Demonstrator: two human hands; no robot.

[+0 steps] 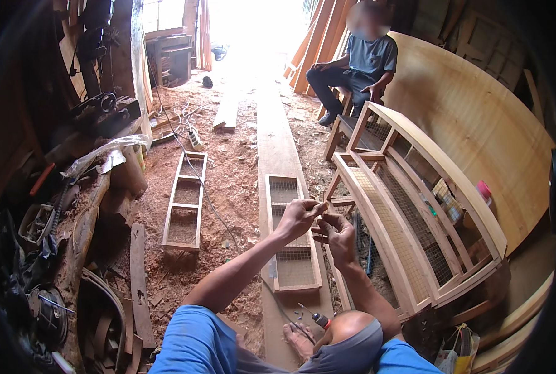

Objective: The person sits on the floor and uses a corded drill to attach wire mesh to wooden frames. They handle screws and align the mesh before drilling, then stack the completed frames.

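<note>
My left hand (299,217) and my right hand (338,237) are raised close together, fingertips pinched. Something small and thin seems to be between them, too small to make out. Beneath them a narrow wooden frame with wire mesh (293,272) lies on a long plank (276,140). By my knee and bare foot (299,340) rests a drill-like tool with a dark and red body (320,320), its bit pointing away from me; my leg partly hides it.
A three-part wooden frame (173,206) lies on shavings at left, with a cable (212,202) crossing it. A large mesh-panelled wooden structure (409,237) stands at right. A seated person (368,59) is beyond it. Tools and scraps crowd a rough wooden bench (84,230) at far left.
</note>
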